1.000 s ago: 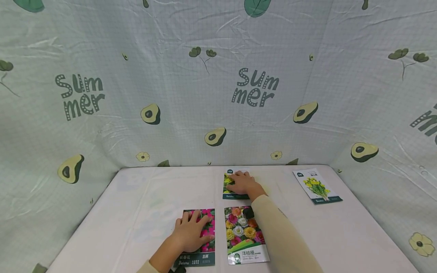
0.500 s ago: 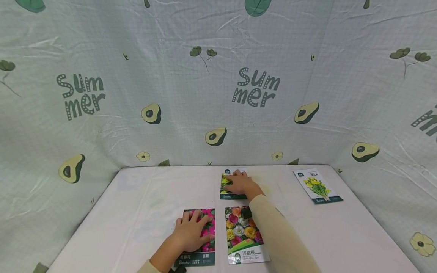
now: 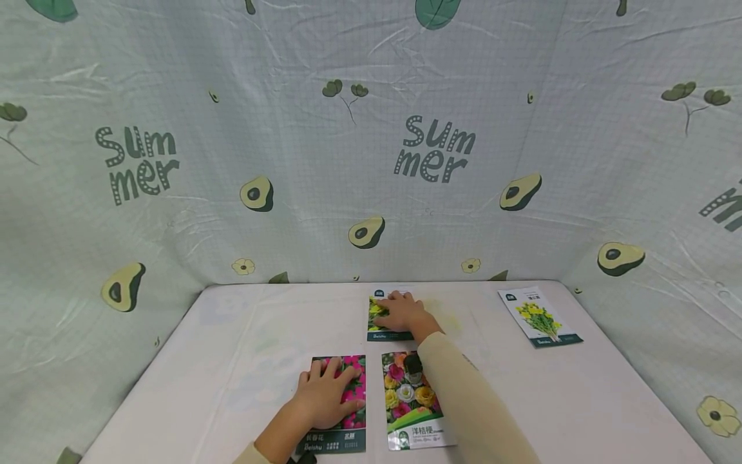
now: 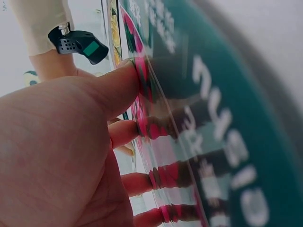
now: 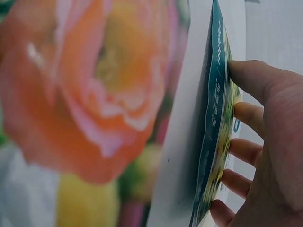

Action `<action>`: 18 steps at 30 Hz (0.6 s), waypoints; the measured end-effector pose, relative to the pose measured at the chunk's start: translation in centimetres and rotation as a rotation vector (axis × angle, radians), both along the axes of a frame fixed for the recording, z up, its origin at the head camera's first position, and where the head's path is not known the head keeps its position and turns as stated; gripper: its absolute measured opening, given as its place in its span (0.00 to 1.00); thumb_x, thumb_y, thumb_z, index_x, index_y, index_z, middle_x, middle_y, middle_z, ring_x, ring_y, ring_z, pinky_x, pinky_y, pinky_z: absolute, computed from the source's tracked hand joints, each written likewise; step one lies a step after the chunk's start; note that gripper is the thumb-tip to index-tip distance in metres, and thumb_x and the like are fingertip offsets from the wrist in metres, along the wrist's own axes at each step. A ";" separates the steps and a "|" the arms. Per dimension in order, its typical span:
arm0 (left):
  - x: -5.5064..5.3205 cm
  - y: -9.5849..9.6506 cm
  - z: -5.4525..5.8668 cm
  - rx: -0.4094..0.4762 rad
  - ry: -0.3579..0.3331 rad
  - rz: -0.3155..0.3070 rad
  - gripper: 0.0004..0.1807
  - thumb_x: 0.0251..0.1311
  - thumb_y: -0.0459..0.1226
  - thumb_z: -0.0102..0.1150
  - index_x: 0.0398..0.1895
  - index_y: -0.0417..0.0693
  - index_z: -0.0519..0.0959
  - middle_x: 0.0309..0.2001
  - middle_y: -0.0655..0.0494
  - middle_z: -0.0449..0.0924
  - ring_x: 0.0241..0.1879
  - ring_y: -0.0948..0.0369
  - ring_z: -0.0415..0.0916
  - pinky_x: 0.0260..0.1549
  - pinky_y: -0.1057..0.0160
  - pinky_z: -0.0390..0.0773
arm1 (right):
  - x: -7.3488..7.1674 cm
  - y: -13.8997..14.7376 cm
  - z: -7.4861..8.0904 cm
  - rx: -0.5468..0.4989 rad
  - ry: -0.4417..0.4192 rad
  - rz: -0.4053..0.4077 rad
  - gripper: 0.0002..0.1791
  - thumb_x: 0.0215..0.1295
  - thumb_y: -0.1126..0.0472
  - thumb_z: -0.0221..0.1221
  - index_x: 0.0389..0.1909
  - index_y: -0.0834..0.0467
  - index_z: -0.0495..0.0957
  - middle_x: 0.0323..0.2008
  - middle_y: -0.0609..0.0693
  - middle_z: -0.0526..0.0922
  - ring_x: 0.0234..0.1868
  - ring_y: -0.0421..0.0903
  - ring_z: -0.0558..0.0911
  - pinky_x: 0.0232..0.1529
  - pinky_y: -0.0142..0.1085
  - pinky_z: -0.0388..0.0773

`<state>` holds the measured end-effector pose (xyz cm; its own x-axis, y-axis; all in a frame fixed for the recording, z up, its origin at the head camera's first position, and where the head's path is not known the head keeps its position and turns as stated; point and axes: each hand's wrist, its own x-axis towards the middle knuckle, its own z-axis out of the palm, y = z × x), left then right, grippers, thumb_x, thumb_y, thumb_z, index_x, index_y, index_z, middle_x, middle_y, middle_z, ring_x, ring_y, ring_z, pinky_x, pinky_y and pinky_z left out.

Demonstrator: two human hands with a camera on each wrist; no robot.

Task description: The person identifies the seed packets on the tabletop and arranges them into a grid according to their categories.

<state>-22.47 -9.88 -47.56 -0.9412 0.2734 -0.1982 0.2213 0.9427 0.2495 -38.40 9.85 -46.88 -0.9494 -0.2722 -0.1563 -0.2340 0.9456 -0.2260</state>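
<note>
My left hand (image 3: 326,396) rests with spread fingers on a seed packet with magenta flowers (image 3: 358,412) and a dark green lower band, at the table's front. In the left wrist view its fingertips touch the glossy face of that packet. Farther back, my right hand (image 3: 402,314) presses its fingertips on a packet with yellow flowers (image 3: 375,322), partly covering it. The right wrist view shows thumb and fingers spread on its face. Under my right forearm lies a packet with mixed roses-like blooms (image 3: 404,399), its right side partly hidden by the sleeve.
Another packet with a bunch of yellow flowers (image 3: 539,318) lies slanted at the back right of the white table (image 3: 243,361). A curtain printed with avocados (image 3: 429,212) hangs behind and around the table.
My right hand has slid the yellow-flower packet a little to the left along the table. The left hand and its packet have stayed in place.
</note>
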 end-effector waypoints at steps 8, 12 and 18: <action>-0.1 -0.1 -0.3 -0.011 0.000 0.003 0.37 0.58 0.64 0.65 0.69 0.63 0.73 0.69 0.46 0.65 0.65 0.40 0.59 0.62 0.34 0.62 | -0.2 -0.3 -0.3 -0.002 -0.005 0.002 0.34 0.73 0.36 0.55 0.76 0.41 0.66 0.77 0.53 0.64 0.77 0.60 0.60 0.73 0.62 0.59; -0.1 -0.1 -0.2 -0.003 -0.003 0.004 0.37 0.58 0.64 0.65 0.69 0.63 0.73 0.69 0.46 0.66 0.65 0.40 0.59 0.62 0.34 0.62 | -0.4 -0.6 -0.5 -0.003 0.001 0.004 0.35 0.72 0.36 0.55 0.76 0.41 0.66 0.76 0.53 0.64 0.77 0.60 0.60 0.73 0.62 0.59; -0.1 -0.1 -0.3 -0.009 -0.001 0.004 0.37 0.58 0.64 0.65 0.69 0.63 0.74 0.69 0.45 0.65 0.65 0.39 0.59 0.63 0.33 0.62 | -0.3 -1.0 -0.3 -0.003 -0.002 0.008 0.34 0.73 0.36 0.55 0.76 0.42 0.66 0.77 0.53 0.64 0.77 0.60 0.60 0.74 0.62 0.59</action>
<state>-22.57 -9.99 -47.82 -0.9420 0.2683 -0.2019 0.2176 0.9457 0.2414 -38.74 8.88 -47.22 -0.9469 -0.2804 -0.1573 -0.2411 0.9430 -0.2295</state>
